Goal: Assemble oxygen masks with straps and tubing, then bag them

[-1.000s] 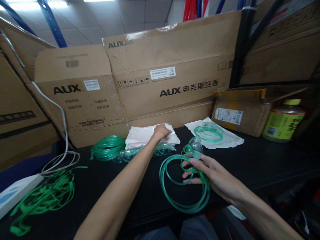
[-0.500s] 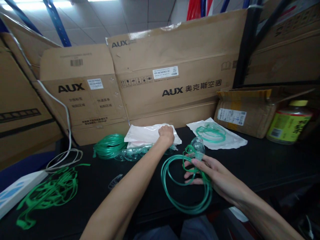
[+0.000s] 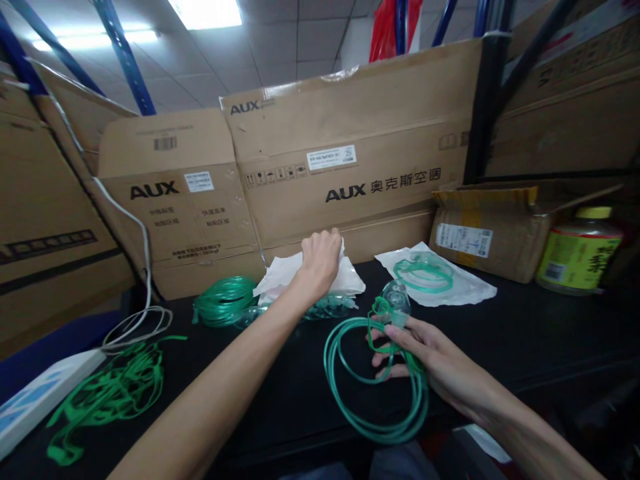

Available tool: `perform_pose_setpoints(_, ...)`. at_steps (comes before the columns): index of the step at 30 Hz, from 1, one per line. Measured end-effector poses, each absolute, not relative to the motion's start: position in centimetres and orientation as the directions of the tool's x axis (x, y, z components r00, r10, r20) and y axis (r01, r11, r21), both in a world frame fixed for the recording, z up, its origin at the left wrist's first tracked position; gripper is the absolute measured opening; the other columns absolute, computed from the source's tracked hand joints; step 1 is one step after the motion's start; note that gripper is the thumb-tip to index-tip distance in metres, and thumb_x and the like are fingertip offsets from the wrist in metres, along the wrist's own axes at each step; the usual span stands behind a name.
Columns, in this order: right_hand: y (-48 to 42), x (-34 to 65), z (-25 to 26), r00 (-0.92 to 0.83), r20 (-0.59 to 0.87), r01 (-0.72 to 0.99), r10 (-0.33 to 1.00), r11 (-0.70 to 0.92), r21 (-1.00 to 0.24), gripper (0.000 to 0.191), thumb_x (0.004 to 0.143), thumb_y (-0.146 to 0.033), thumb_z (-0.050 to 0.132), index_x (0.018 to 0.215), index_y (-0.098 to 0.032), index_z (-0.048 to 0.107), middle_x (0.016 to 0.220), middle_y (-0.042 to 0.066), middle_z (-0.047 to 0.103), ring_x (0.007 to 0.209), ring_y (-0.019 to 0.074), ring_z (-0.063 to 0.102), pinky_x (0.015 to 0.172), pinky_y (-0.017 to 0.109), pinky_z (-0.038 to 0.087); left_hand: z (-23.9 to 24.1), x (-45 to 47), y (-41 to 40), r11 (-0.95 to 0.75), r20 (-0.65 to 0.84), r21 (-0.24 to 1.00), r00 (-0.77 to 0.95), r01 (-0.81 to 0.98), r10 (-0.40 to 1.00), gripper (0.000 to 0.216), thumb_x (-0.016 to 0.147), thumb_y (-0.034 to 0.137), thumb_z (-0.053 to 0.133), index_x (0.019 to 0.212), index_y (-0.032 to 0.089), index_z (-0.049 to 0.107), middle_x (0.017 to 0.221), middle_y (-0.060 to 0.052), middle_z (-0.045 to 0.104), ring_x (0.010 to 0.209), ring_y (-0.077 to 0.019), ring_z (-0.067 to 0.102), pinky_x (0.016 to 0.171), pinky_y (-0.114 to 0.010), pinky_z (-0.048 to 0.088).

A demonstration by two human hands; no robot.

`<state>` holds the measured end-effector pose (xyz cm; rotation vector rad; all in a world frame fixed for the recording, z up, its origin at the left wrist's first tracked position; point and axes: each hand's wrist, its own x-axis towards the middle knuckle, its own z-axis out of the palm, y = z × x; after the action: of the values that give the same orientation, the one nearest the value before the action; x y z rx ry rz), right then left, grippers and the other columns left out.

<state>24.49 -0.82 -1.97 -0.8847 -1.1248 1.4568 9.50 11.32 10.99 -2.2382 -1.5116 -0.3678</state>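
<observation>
Your left hand (image 3: 320,257) was clenched on the top edge of a white bag (image 3: 350,280), holding that edge raised right at the foot of the big cardboard box (image 3: 360,127) with the AUX lettering. The rest of the bag lay on the black table (image 3: 550,320). Just under the bag, a little nearer to you than the box, lay a row of clear plastic pieces (image 3: 333,307).

Your right hand (image 3: 425,350) was out in front of the box, toward its right half, palm turned up. Its fingers gripped a green tube (image 3: 385,432) close to where it met a clear mask (image 3: 397,293). The mask sat at your fingertips, between the hand and the box. The tube fell in several wide loops that rested on the table, well forward of the box and near the table's front edge.

At the box's lower right corner lay a sealed bag (image 3: 470,290) with more green tube inside. A small carton (image 3: 480,227) stood against the box's right end, and a jar (image 3: 575,250) with a yellow lid stood beyond it. At the box's lower left corner lay a wound green bundle (image 3: 225,300). Farther left of the box and nearer to you were a heap of green straps (image 3: 115,393) and a white cable (image 3: 149,273).
</observation>
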Motion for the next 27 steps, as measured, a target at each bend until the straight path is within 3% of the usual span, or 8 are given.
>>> perform_pose_setpoints(5, -1.2, 24.6, -2.0, -0.208, 0.066, -0.297, 0.976, 0.001, -0.955, 0.028, 0.091, -0.041, 0.068, 0.106, -0.018, 0.066, 0.116, 0.010, 0.067, 0.087, 0.0211, 0.070, 0.074, 0.038, 0.063, 10.2, 7.4, 9.0, -0.340, 0.457, -0.192, 0.391, 0.921, 0.799, 0.027, 0.097, 0.013, 0.044, 0.107, 0.015, 0.069, 0.105, -0.014, 0.071, 0.097, -0.0280, 0.069, 0.076, -0.034, 0.052)
perform_pose_setpoints(11, -2.5, 24.3, -0.2, -0.217, 0.073, -0.272, 0.973, 0.011, -0.962, 0.030, 0.087, -0.043, 0.073, 0.102, -0.017, 0.068, 0.091, 0.006, 0.070, 0.084, 0.0221, 0.071, 0.070, 0.035, 0.064, 9.0, 5.2, 6.9, -0.369, 0.478, -0.176, 0.406, 0.913, 0.779, 0.027, 0.099, 0.023, 0.047, 0.114, 0.017, 0.068, 0.110, -0.011, 0.069, 0.086, -0.0243, 0.072, 0.074, -0.032, 0.054)
perform_pose_setpoints(17, -2.8, 24.0, 1.4, -0.064, 0.119, -0.166, 0.991, 0.107, -0.980, 0.038, 0.078, -0.051, 0.079, 0.094, -0.019, 0.066, 0.093, 0.007, 0.072, 0.078, 0.0234, 0.074, 0.069, 0.037, 0.066, 7.6, 3.0, 4.8, -0.484, 0.435, -0.124, 0.486, 0.866, 0.758, 0.030, 0.102, 0.027, 0.046, 0.101, 0.019, 0.074, 0.099, -0.008, 0.071, 0.083, -0.0234, 0.072, 0.076, -0.032, 0.054)
perform_pose_setpoints(22, -1.7, 23.6, 1.9, 0.118, 0.184, -0.143, 0.976, 0.200, -0.969, 0.047, 0.067, -0.054, 0.086, 0.087, -0.021, 0.058, 0.085, 0.004, 0.067, 0.075, 0.0246, 0.074, 0.064, 0.036, 0.067, 6.3, 2.5, 4.1, -0.563, 0.472, -0.041, 0.513, 0.825, 0.717, 0.029, 0.102, 0.026, 0.048, 0.103, 0.018, 0.075, 0.096, -0.008, 0.071, 0.080, -0.0224, 0.072, 0.075, -0.032, 0.055)
perform_pose_setpoints(27, -1.8, 23.8, 2.6, 0.163, 0.187, -0.133, 0.969, 0.209, -0.969, 0.054, 0.065, -0.053, 0.087, 0.096, -0.022, 0.057, 0.083, 0.003, 0.067, 0.071, 0.0234, 0.074, 0.059, 0.033, 0.066, 5.3, 3.0, 4.5, -0.593, 0.475, -0.007, 0.525, 0.805, 0.707, 0.027, 0.101, 0.023, 0.049, 0.111, 0.019, 0.074, 0.100, -0.007, 0.071, 0.083, -0.0220, 0.072, 0.078, -0.032, 0.056)
